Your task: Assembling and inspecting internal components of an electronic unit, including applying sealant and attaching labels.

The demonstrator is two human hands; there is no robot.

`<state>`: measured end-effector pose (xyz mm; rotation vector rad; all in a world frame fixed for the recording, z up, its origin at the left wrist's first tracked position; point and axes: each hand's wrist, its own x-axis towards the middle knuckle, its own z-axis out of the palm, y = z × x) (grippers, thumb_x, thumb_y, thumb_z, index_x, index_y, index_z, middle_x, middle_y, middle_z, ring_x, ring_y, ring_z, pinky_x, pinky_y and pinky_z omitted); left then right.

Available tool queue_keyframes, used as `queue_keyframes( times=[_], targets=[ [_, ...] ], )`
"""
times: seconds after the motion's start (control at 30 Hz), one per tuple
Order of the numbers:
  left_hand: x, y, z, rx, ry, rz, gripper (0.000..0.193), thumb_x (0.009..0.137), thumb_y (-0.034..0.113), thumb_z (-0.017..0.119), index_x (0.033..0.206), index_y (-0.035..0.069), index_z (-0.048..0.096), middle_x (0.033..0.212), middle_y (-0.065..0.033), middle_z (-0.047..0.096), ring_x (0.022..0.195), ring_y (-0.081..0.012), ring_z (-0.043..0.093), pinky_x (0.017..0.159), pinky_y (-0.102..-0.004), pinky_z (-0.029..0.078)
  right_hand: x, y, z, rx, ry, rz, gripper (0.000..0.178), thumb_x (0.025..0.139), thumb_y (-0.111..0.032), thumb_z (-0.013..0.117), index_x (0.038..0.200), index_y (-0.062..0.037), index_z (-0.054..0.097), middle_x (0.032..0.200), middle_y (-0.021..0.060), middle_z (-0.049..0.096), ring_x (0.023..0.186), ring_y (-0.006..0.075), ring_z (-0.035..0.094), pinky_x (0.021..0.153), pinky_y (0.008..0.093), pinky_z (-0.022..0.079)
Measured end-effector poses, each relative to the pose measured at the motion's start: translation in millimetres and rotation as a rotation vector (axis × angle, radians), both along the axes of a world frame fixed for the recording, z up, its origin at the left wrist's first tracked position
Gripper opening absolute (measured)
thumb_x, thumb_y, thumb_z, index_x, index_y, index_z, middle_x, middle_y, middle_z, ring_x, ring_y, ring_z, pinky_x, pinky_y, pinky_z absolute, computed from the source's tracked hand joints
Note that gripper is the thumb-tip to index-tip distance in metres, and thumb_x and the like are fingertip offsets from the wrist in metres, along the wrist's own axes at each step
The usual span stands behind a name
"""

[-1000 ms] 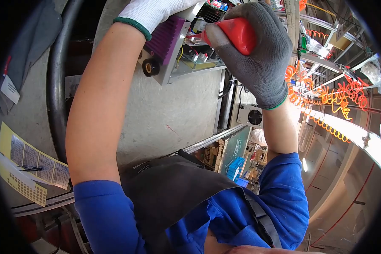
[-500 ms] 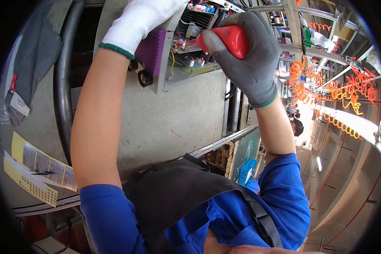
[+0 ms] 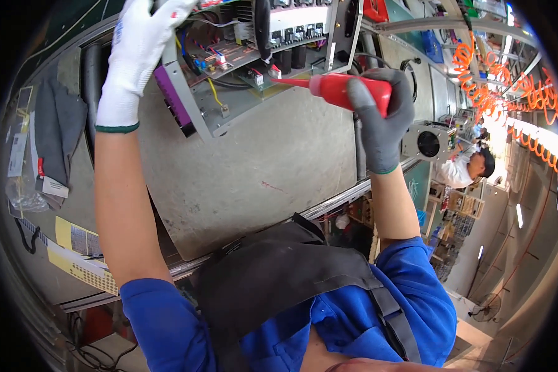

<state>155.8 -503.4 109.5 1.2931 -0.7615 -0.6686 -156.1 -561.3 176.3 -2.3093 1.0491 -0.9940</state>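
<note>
My right hand (image 3: 384,118), in a grey glove, is wrapped round a red squeeze bottle (image 3: 341,92). Its long thin nozzle points left, with the tip right by a small white connector (image 3: 258,78) inside an open metal chassis (image 3: 248,118). Wires, dark capacitors and circuit boards fill the chassis, and a purple ribbed panel (image 3: 172,99) forms its left side. At the chassis's upper left corner is my left hand (image 3: 133,62), in a white glove, with thumb and fingers apart; the fingertips are partly cut off by the picture's edge.
The chassis stands on a worn grey work surface (image 3: 254,186). Left of it lie a grey cloth (image 3: 59,124) and yellow label sheets (image 3: 74,263). Orange coiled hoses (image 3: 465,62) hang at the right. Another person (image 3: 462,170) is farther off, near a unit with a round fan (image 3: 428,144).
More of the chassis interior shows now. My left hand has shifted left, off the purple panel. The red bottle has turned so its nozzle shows, reaching in among the connectors.
</note>
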Motion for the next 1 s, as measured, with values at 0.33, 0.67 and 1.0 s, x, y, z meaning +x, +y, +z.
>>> queue_keyframes(
  times=[0.33,0.67,1.0],
  targets=[
    [-7.2,-4.7,1.3,0.001,0.026,-0.009,0.041,0.098,0.01,0.067,0.136,0.004,0.053,0.122,-0.0053,0.06,0.111,-0.0111,0.058,0.096,-0.0253,0.049,5.1,-4.1,-35.4,-0.093,0.066,0.056,0.029,0.077,-0.018,0.085,0.091,-0.0035,0.064,0.086,0.0101,0.065,0.075,0.0229,0.064,0.069,0.034,0.051],
    [-7.8,-2.6,1.3,-0.003,-0.046,0.011,0.043,0.096,0.01,0.069,0.136,0.001,0.053,0.123,-0.0064,0.06,0.111,-0.0118,0.058,0.096,-0.0257,0.049,5.5,-5.4,-35.8,-0.054,0.074,0.0,0.03,0.079,-0.018,0.085,0.091,-0.003,0.063,0.086,0.01,0.064,0.075,0.0212,0.062,0.07,0.0332,0.051],
    [-12.4,1.2,-0.8,-0.06,0.111,-0.024,0.043,0.096,0.009,0.069,0.135,0.003,0.053,0.12,-0.0044,0.059,0.11,-0.011,0.057,0.095,-0.0256,0.05,7.0,-12.4,-37.5,0.267,-0.088,-0.142,0.032,0.084,-0.023,0.083,0.097,-0.0014,0.063,0.086,0.0037,0.063,0.079,0.0108,0.059,0.071,0.0272,0.05]
  ],
)
